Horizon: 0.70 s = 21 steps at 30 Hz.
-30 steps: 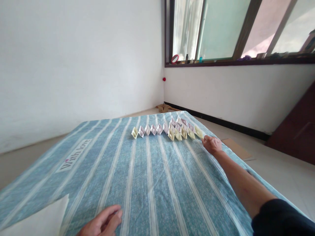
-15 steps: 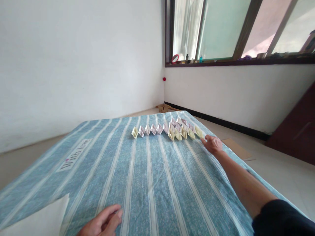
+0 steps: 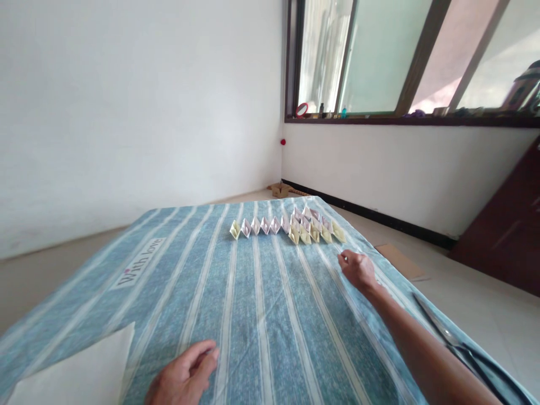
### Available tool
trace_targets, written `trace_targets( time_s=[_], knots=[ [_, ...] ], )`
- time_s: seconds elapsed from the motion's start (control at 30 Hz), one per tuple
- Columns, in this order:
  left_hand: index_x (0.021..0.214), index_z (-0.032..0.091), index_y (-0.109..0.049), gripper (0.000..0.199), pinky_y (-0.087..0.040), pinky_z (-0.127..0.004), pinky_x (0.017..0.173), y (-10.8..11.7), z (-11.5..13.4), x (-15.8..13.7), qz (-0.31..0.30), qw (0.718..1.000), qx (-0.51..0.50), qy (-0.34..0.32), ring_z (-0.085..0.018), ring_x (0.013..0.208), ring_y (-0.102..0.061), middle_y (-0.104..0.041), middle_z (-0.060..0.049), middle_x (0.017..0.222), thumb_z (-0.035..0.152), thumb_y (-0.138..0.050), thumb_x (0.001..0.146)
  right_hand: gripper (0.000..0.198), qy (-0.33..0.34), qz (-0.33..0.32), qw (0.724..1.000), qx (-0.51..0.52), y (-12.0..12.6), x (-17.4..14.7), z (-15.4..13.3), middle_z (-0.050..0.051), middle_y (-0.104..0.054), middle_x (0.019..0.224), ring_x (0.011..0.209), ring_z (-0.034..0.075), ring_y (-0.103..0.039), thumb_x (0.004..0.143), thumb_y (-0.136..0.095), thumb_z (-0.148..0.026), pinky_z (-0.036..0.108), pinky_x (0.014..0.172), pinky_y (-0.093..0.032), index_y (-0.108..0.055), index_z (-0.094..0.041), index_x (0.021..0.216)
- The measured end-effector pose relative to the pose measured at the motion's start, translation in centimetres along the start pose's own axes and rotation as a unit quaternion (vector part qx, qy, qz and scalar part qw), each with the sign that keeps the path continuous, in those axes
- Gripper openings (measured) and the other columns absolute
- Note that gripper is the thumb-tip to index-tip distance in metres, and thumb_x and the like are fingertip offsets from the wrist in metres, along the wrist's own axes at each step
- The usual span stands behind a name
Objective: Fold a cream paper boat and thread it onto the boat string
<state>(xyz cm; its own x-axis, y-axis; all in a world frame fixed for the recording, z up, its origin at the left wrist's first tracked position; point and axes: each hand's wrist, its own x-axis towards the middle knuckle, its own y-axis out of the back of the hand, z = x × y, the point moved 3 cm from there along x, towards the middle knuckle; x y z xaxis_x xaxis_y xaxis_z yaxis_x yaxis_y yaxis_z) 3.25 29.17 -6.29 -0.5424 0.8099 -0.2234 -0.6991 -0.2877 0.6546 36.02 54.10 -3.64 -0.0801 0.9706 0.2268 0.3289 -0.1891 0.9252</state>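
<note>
Folded paper boats (image 3: 314,228), pale yellow and pale pinkish-white, stand in a cluster toward the far right of the cloth. A line of similar boats (image 3: 265,226) runs left from them and ends in a yellow boat (image 3: 235,229). Just in front of the cluster's right end, apart from the boats, my right hand (image 3: 356,269) hovers with curled fingers; no object shows in it. My left hand (image 3: 185,374) rests at the near edge, its fingers bent inward and nothing visible between them. Left of it lies a white paper sheet (image 3: 80,368).
A blue-and-white striped cloth (image 3: 248,304) covers the table, with "With love" lettering (image 3: 139,264) at left. Scissors (image 3: 449,337) lie along the right edge, partly behind my right forearm. Cardboard (image 3: 399,260) lies on the floor beyond. White walls and a window (image 3: 379,56) stand behind.
My right hand has drawn back from the rightmost yellow boat, toward me. The scissors have come into sight beside the forearm. My left hand keeps its curled pose; the view has shifted slightly.
</note>
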Motion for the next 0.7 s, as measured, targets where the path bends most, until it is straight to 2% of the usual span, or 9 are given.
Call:
trace_targets(
  time_s=[0.1, 0.23, 0.33, 0.4, 0.5, 0.57, 0.63, 0.7],
  knots=[
    [0.095, 0.019, -0.066, 0.046, -0.052, -0.028, 0.066, 0.1, 0.7, -0.6, -0.002, 1.000, 0.007, -0.030, -0.022, 0.068, -0.069, -0.074, -0.004, 0.076, 0.052, -0.044, 0.072, 0.031, 0.077, -0.035, 0.994, 0.062, 0.1, -4.1, -4.0, 0.006, -0.071, 0.074, 0.071, 0.017, -0.065, 0.093, -0.046, -0.032, 0.023, 0.062, -0.036, -0.072, -0.019, 0.081],
    [0.100, 0.015, -0.067, 0.041, -0.049, -0.028, 0.071, 0.1, 1.7, -1.7, 0.000, 0.994, 0.071, -0.078, -0.021, 0.074, -0.069, -0.074, -0.007, 0.080, 0.041, -0.041, 0.081, 0.026, 0.163, -0.104, 0.971, 0.138, 0.1, -10.6, -10.2, 0.002, -0.069, 0.067, 0.062, 0.012, -0.061, 0.089, -0.051, -0.028, 0.020, 0.059, -0.036, -0.072, -0.019, 0.077],
    [0.102, 0.014, -0.067, 0.034, -0.045, -0.026, 0.075, 0.1, 2.5, -2.5, 0.007, 0.988, 0.100, -0.115, -0.020, 0.082, -0.068, -0.074, -0.008, 0.086, 0.032, -0.043, 0.086, 0.022, 0.209, -0.164, 0.946, 0.185, 0.1, -15.4, -14.6, 0.000, -0.067, 0.063, 0.058, 0.011, -0.058, 0.086, -0.056, -0.028, 0.019, 0.055, -0.035, -0.072, -0.020, 0.074],
    [0.097, 0.016, -0.067, 0.028, -0.043, -0.024, 0.073, 0.0, 2.9, -2.9, 0.010, 0.984, 0.108, -0.138, -0.018, 0.080, -0.067, -0.073, -0.006, 0.082, 0.028, -0.045, 0.087, 0.018, 0.221, -0.222, 0.916, 0.251, 0.1, -18.2, -16.8, -0.001, -0.064, 0.061, 0.058, 0.011, -0.054, 0.082, -0.058, -0.023, 0.020, 0.056, -0.035, -0.072, -0.019, 0.073],
    [0.078, 0.016, -0.064, 0.023, -0.036, -0.023, 0.061, -0.4, 3.3, -3.7, 0.004, 0.977, 0.143, -0.159, -0.015, 0.064, -0.058, -0.062, -0.001, 0.064, 0.023, -0.044, 0.087, 0.018, 0.258, -0.290, 0.867, 0.311, -0.1, -21.0, -18.6, -0.004, -0.052, 0.053, 0.054, 0.009, -0.045, 0.079, -0.056, -0.017, 0.022, 0.054, -0.031, -0.067, -0.017, 0.065],
    [0.077, 0.016, -0.063, 0.020, -0.035, -0.023, 0.062, -0.5, 3.3, -4.3, 0.006, 0.977, 0.144, -0.159, -0.014, 0.065, -0.056, -0.061, 0.000, 0.065, 0.022, -0.046, 0.087, 0.018, 0.280, -0.336, 0.832, 0.343, -0.5, -22.0, -18.8, -0.005, -0.046, 0.051, 0.052, 0.009, -0.041, 0.076, -0.054, -0.014, 0.022, 0.051, -0.027, -0.062, -0.016, 0.060],
    [0.074, 0.017, -0.063, 0.017, -0.034, -0.023, 0.061, -0.7, 3.2, -4.8, 0.004, 0.977, 0.148, -0.157, -0.013, 0.064, -0.055, -0.059, 0.001, 0.064, 0.022, -0.051, 0.085, 0.017, 0.264, -0.337, 0.820, 0.380, -1.2, -22.1, -18.3, -0.005, -0.049, 0.054, 0.055, 0.009, -0.043, 0.077, -0.051, -0.015, 0.021, 0.053, -0.029, -0.062, -0.016, 0.063],
    [0.074, 0.017, -0.064, 0.017, -0.035, -0.023, 0.062, -0.7, 3.1, -5.1, 0.004, 0.977, 0.150, -0.152, -0.013, 0.064, -0.055, -0.059, 0.001, 0.063, 0.023, -0.052, 0.085, 0.019, 0.238, -0.343, 0.822, 0.387, -2.1, -21.8, -17.7, -0.003, -0.052, 0.056, 0.055, 0.011, -0.047, 0.080, -0.050, -0.021, 0.022, 0.054, -0.033, -0.062, -0.016, 0.066]
  ],
)
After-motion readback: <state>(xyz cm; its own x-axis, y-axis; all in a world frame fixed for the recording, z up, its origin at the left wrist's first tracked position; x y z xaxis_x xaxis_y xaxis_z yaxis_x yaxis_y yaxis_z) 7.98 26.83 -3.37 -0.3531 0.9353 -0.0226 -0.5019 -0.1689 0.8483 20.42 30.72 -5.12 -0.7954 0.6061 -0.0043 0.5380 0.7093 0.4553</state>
